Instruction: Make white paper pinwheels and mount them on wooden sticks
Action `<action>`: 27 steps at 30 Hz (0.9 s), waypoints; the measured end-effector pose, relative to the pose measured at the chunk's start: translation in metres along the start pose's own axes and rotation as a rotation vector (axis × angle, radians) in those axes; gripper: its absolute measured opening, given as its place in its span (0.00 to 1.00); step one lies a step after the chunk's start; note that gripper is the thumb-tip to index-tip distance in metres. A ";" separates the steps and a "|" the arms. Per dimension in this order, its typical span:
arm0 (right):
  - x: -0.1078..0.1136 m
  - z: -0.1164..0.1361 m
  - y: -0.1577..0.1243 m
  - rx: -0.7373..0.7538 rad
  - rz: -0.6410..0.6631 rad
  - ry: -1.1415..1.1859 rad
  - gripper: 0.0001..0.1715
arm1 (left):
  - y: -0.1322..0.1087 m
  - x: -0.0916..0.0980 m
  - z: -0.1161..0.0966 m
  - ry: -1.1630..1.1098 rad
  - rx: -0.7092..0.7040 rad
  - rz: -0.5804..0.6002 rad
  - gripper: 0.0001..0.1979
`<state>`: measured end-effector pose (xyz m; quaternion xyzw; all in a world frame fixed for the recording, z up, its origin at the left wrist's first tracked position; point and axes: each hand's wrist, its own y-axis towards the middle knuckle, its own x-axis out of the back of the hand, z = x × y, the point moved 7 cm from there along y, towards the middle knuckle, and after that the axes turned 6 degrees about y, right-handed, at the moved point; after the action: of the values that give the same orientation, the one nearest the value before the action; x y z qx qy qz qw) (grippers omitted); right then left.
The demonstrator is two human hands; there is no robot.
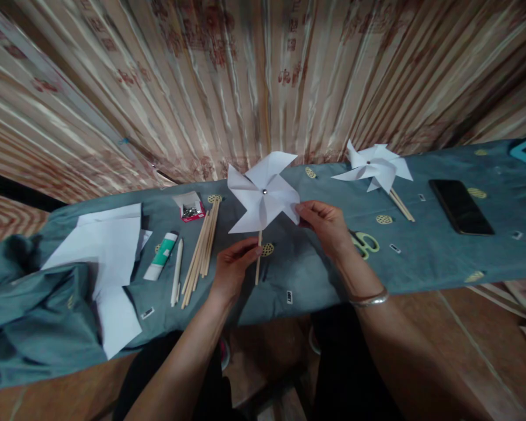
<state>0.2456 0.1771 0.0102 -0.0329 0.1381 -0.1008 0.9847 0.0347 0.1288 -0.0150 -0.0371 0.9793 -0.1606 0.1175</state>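
Pinwheel (263, 206) head 1 o'clock from left grip (231, 268), pinching its 12–6 stick (258, 272); right grip (326, 225) pinches 4 o'clock blade (288, 204).

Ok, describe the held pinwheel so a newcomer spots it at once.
Start at the blue-green cloth below the patterned curtain. Near its middle, the left hand holds a wooden stick topped by the white paper pinwheel, whose blade the right hand touches. Unlike the pinwheels lying farther right, this one is held up.
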 end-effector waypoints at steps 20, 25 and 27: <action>-0.035 -0.011 -0.024 -0.120 0.203 0.003 0.22 | 0.001 0.000 0.002 -0.042 -0.005 -0.017 0.15; -0.038 -0.014 -0.027 -0.137 0.210 0.003 0.23 | 0.001 -0.001 0.002 -0.035 -0.009 -0.007 0.14; -0.040 -0.015 -0.028 -0.131 0.226 -0.004 0.23 | 0.001 -0.002 0.002 -0.025 -0.009 -0.001 0.13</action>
<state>0.1987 0.1576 0.0094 -0.0814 0.1452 0.0199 0.9858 0.0368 0.1290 -0.0168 -0.0400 0.9784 -0.1559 0.1294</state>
